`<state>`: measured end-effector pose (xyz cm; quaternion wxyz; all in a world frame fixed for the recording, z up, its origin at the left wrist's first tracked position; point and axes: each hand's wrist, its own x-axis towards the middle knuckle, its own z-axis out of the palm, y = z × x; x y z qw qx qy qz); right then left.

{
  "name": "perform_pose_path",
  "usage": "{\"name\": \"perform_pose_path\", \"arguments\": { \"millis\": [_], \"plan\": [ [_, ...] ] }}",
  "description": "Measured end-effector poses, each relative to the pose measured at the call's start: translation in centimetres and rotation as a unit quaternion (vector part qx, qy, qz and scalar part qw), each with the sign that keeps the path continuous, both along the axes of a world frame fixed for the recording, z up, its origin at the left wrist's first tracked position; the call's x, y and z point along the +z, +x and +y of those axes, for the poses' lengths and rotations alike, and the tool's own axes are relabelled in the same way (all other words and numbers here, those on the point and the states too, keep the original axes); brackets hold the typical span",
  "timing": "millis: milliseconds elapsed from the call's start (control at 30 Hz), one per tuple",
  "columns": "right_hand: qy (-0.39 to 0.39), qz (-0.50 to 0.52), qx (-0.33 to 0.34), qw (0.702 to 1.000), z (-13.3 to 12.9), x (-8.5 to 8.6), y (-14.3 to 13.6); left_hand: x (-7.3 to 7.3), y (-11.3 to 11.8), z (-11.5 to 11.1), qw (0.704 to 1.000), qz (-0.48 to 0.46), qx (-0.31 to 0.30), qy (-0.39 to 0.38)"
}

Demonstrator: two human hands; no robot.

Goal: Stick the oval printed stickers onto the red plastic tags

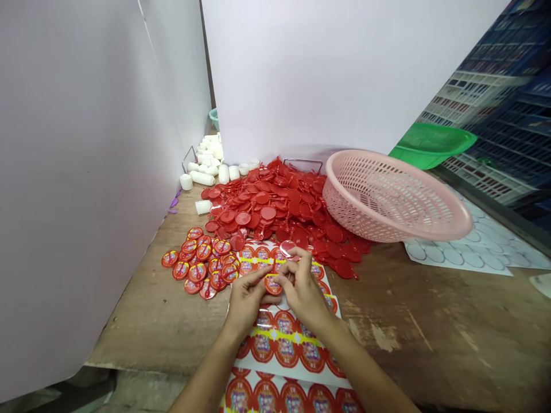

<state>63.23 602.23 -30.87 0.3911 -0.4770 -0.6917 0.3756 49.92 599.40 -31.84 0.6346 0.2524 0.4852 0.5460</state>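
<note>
Between my two hands is a round red disc (272, 284) with a colourful printed sticker on its face. My left hand (248, 295) grips the disc's left side, fingers above and below it. My right hand (299, 282) pinches at its right edge, with a finger raised near a plain red disc (287, 248). Sheets of round red and yellow stickers (285, 351) lie under and in front of my hands. Left of them is a pile of stickered discs (198, 272). Behind my hands rises a large heap of plain red discs (268, 213).
A pink perforated basket (396, 229) stands at the right of the heap, partly over used sticker sheets (469, 252). Behind it are a green basin (430, 140) and stacked crates (512, 115). White rolls (202, 178) lie at the back left. White panels (336, 74) border the wooden table (146, 332).
</note>
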Motion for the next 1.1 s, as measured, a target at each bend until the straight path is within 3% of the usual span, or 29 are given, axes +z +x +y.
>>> {"name": "perform_pose_path", "arguments": {
  "millis": [267, 833, 967, 1100],
  "plan": [
    [-0.028, -0.03, -0.023, 0.999, -0.1, 0.1, -0.4, -0.4, -0.2, 0.2, 0.998, -0.055, 0.013, -0.027],
    [-0.021, -0.069, -0.041, 0.997, 0.0, 0.1, -0.8, -0.1, -0.1, 0.1, 0.999, -0.042, 0.008, -0.001],
    [-0.007, -0.141, -0.052, 0.989, -0.4, 0.8, -1.2, 0.3, 0.4, 0.1, 1.0, -0.009, 0.024, 0.004],
    [-0.017, -0.301, -0.055, 0.952, -0.6, 2.4, -1.6, 0.3, 0.6, -0.1, 1.0, 0.002, 0.031, 0.003]
  ]
}}
